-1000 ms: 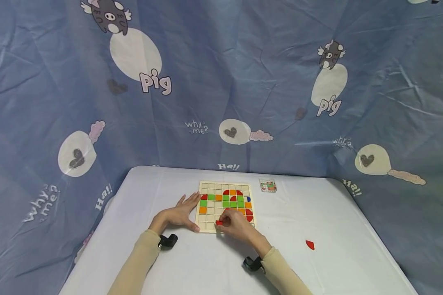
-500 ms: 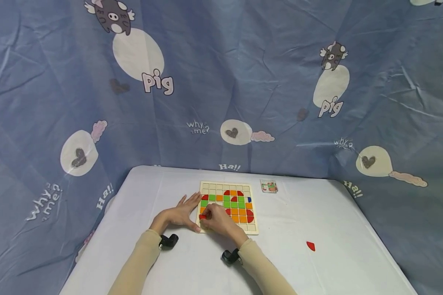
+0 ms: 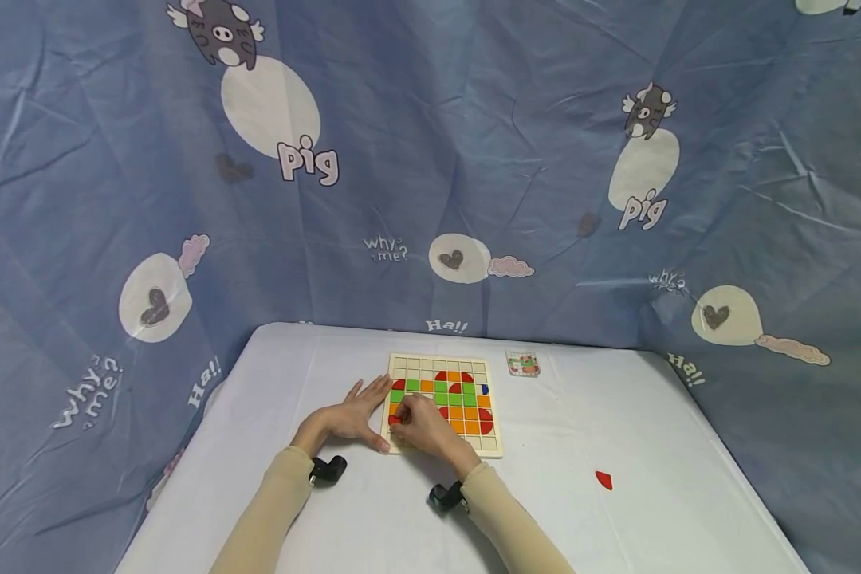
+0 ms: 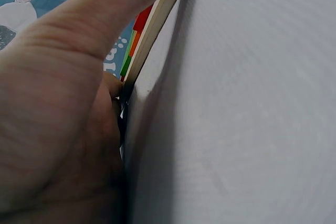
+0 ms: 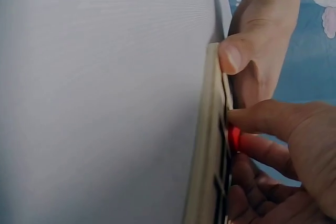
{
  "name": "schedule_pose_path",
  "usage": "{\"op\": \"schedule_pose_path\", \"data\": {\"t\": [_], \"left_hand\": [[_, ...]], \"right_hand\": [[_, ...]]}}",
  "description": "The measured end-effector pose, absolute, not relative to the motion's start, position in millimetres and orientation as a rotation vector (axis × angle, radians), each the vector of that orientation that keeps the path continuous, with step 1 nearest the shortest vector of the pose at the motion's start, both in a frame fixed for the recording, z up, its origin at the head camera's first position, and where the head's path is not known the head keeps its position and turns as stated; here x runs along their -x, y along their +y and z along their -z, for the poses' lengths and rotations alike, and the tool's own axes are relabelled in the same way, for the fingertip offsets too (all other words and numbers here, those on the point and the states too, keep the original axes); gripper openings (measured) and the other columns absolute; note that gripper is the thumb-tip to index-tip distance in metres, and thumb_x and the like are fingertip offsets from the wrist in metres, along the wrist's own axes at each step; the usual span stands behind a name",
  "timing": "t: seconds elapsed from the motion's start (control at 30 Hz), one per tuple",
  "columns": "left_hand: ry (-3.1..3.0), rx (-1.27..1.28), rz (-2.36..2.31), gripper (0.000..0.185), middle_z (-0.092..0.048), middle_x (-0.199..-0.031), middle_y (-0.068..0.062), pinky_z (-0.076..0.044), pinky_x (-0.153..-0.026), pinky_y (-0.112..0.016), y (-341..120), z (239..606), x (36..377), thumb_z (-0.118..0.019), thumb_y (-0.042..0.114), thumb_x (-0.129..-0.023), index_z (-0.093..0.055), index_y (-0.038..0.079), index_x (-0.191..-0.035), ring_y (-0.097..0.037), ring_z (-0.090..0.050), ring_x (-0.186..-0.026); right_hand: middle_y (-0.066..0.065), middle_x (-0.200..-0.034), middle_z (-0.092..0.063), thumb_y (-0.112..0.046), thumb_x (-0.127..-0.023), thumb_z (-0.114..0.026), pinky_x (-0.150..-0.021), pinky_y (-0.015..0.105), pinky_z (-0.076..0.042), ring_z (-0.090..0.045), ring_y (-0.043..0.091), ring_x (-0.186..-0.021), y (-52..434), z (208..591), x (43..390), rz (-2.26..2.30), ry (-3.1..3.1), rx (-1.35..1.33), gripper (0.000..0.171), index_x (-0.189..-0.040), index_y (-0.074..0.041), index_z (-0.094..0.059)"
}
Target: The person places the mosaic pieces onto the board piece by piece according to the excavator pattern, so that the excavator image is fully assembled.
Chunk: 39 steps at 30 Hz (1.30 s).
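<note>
A square wooden grid board [image 3: 441, 363] lies on the white table, partly filled with green, orange and red tiles. My left hand [image 3: 347, 416] rests beside it, fingers spread along its left edge and thumb at the near left corner. Low in the leftmost column, my right hand [image 3: 426, 429] pinches a small red tile [image 3: 393, 419] between thumb and finger. In the right wrist view that red tile [image 5: 234, 137] sits right at the board's face under the fingertips. The right hand hides several cells in the lower left of the board.
To the right on the table lies a loose red tile [image 3: 604, 480] with one curved side. A small printed pattern card [image 3: 522, 363] is behind the board's right corner. A blue printed cloth [image 3: 373, 191] hangs behind the table.
My right hand has moved left across the board with the red tile, from the near middle to the left column, then lowered it slightly. My left hand has stayed in place.
</note>
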State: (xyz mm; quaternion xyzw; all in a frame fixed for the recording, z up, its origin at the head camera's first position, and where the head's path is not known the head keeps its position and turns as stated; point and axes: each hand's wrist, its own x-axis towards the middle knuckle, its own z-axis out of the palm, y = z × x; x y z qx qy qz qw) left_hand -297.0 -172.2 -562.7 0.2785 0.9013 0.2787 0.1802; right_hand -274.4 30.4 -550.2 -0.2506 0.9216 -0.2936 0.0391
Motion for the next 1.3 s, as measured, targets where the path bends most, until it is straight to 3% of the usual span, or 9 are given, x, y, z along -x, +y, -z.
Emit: {"op": "schedule_pose_path", "data": {"t": [0.47, 0.77, 1.07, 1.3], "left_hand": [[2.551, -0.797, -0.759, 0.128, 0.003, -0.163, -0.014, 0.010, -0.119, -0.057, -173, 560, 299, -0.079, 0.060, -0.068, -0.005, 0.002, -0.154, -0.032, 0.005, -0.151], [2.554, -0.791, -0.753, 0.129, 0.004, -0.163, -0.012, 0.011, -0.120, -0.055, -172, 561, 298, -0.079, 0.060, -0.067, -0.005, 0.004, -0.155, -0.029, 0.006, -0.151], [2.571, -0.755, -0.768, 0.131, 0.002, -0.163, -0.013, 0.010, -0.120, -0.054, -169, 561, 297, -0.082, 0.059, -0.064, -0.007, 0.003, -0.155, -0.030, 0.004, -0.151], [2.574, -0.732, -0.774, 0.131, 0.002, -0.164, -0.011, 0.009, -0.121, -0.053, -168, 562, 296, -0.083, 0.058, -0.063, -0.006, 0.005, -0.155, -0.029, 0.004, -0.151]], "right_hand": [[-0.002, -0.084, -0.066, -0.016, -0.083, -0.077, -0.065, 0.014, -0.050, -0.055, 0.003, -0.071, 29, 544, 275, 0.930, 2.793, 0.747, 0.013, -0.090, -0.008, -0.069], [0.002, -0.087, -0.066, -0.016, -0.084, -0.075, -0.066, 0.015, -0.050, -0.055, 0.005, -0.073, 39, 538, 268, 0.996, 2.776, 0.769, 0.019, -0.098, -0.005, -0.070], [0.000, -0.085, -0.063, -0.019, -0.086, -0.074, -0.061, 0.018, -0.047, -0.052, 0.007, -0.073, 111, 528, 245, 1.105, 2.792, 0.709, 0.018, -0.098, -0.006, -0.070], [-0.006, -0.083, -0.062, -0.016, -0.080, -0.079, -0.064, 0.019, -0.049, -0.055, 0.008, -0.075, 193, 531, 221, 1.099, 2.933, 0.491, 0.016, -0.094, -0.013, -0.070]]}}
